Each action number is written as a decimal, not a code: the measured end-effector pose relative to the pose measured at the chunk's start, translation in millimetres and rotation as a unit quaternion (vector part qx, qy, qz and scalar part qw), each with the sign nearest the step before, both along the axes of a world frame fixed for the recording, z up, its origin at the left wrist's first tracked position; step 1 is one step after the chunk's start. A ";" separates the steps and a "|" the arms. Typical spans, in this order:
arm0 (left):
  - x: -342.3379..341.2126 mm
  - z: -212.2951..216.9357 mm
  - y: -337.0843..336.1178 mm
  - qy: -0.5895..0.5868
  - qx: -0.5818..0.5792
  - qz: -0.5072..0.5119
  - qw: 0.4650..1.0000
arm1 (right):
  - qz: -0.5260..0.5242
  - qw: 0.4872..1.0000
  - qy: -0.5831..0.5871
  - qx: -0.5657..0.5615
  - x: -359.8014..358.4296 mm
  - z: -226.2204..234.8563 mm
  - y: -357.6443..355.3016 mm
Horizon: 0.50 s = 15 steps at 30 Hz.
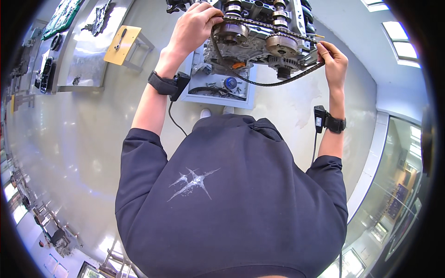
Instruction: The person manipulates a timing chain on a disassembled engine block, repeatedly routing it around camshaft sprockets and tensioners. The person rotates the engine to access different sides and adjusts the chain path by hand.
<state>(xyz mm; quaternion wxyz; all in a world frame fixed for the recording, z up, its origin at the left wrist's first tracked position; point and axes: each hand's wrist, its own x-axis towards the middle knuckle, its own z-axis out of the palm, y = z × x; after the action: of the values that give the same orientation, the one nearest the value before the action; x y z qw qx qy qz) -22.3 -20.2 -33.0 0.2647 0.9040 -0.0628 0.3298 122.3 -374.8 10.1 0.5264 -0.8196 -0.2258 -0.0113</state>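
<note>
you're standing in an engine workshop or training bay: an engine [259, 37] with exposed sprockets and a timing chain [273, 76] sits on a stand, metal display boards [88, 51] carry mounted parts, and the pale glossy floor [69, 139] reflects ceiling lights.

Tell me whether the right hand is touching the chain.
Touching. The head view shows the right hand pinching the chain at its right end, fingers closed on the links beside the engine.

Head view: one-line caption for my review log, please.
Left hand and right hand hold a black metal timing chain looped over two round toothed sprockets on a grey engine.
</note>
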 end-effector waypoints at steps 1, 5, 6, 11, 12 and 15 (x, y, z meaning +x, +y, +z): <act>0.4 -0.6 0.7 0.002 0.000 0.000 1.000 | 0.000 1.000 0.002 0.000 0.4 -0.2 -0.4; -3.4 8.3 0.5 -0.007 -0.008 -0.020 1.000 | 0.004 1.000 0.000 -0.001 3.4 -3.3 -1.0; -5.2 13.5 -0.6 0.001 -0.021 -0.021 1.000 | 0.007 1.000 -0.002 0.000 3.8 -3.0 -1.4; -7.5 16.8 -2.2 0.016 -0.010 0.002 1.000 | 0.006 1.000 0.013 -0.014 2.9 -1.9 -2.2; -6.7 17.1 -2.7 0.024 -0.004 0.011 1.000 | 0.004 1.000 0.014 -0.005 2.1 -2.0 -2.2; -4.7 20.4 0.6 0.028 0.005 0.001 1.000 | 0.010 1.000 0.022 -0.005 0.9 -4.2 -2.6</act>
<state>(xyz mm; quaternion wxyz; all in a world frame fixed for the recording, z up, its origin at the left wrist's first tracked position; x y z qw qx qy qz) -27.0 -19.6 -12.5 0.2612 0.9142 -0.0558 0.3047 123.2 -377.4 5.9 0.5275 -0.8197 -0.2226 0.0135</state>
